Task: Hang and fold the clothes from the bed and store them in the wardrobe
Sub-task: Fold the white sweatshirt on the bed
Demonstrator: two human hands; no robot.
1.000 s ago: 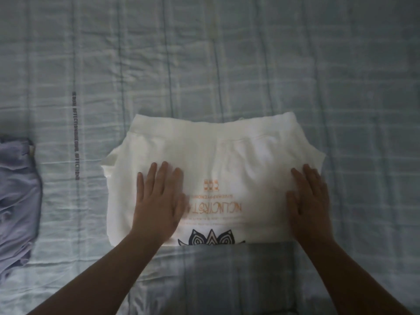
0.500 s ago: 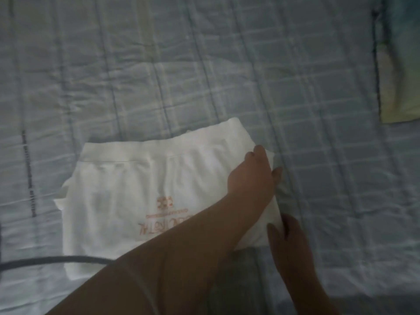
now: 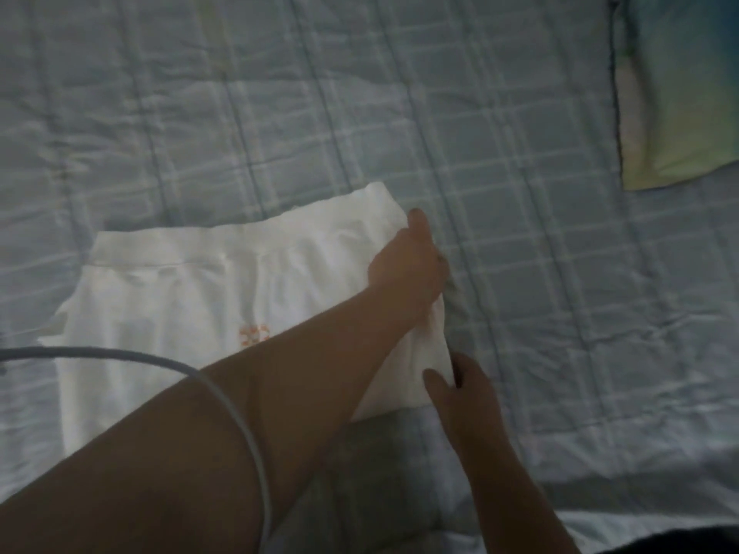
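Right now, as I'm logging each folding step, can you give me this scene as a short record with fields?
garment: white T-shirt, folded, flat on the bed, orange print showing
surface: blue plaid bedsheet
left hand: arm crossed over the shirt, grips its right edge
right hand: pinches the near right corner
other: pillow at top right; grey cable across the left forearm

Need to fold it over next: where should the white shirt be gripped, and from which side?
Probably its right edge, at far and near corners, coming from the right: the white shirt lies flat on the bed, and the left hand and right hand hold there.
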